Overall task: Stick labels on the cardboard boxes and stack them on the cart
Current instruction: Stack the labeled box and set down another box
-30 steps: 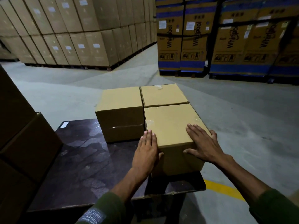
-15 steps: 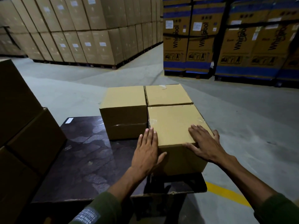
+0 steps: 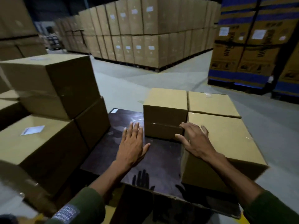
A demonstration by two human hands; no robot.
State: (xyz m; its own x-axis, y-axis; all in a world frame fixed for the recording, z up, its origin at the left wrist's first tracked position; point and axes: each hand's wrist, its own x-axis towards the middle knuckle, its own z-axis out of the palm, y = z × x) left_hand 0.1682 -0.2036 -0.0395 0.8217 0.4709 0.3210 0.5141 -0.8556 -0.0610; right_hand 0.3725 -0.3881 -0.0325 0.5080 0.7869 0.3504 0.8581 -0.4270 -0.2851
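Grey concrete floor (image 3: 129, 84); blue-banded printed cartons (image 3: 242, 50) far right, lettering blurred, possibly appliance packaging.

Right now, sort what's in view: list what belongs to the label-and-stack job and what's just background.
Part of the job:
- near box under right hand
- two boxes behind it
- cart deck below left hand
- labelled box in the left stack

Background:
- palletised cartons
- blue-banded cartons

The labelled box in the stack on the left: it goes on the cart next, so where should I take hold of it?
Grip the labelled box by its two opposite side faces with flat palms, from above and the near side. Another box sits on its far half; lift that off first.
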